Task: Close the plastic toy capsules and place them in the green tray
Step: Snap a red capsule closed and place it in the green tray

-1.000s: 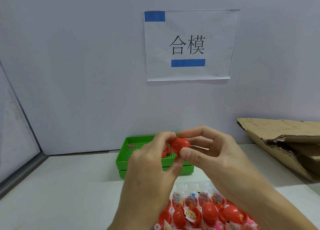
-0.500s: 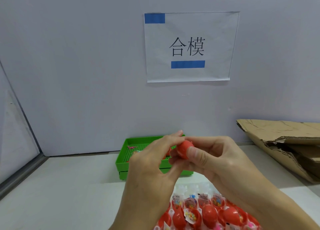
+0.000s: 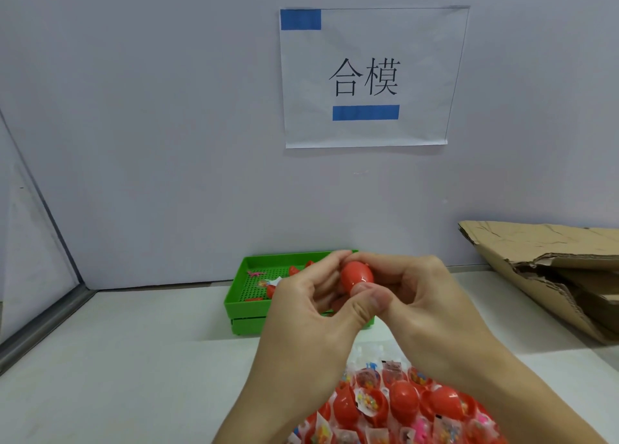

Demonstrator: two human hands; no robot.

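Both hands meet above the white table (image 3: 134,360), just in front of the green tray (image 3: 246,304). The left hand (image 3: 301,313) and right hand (image 3: 425,306) each curl their fingers around one red capsule (image 3: 357,274), thumbs pressing its near side (it looks closed). More red capsules (image 3: 402,406) lie heaped below the wrists.

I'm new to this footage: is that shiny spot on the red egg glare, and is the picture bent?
Head view: yes, a small glare streak on the red capsule; soft, even light, faint shadow under the paper sign; wide-angle bending tilts the left wall edge.
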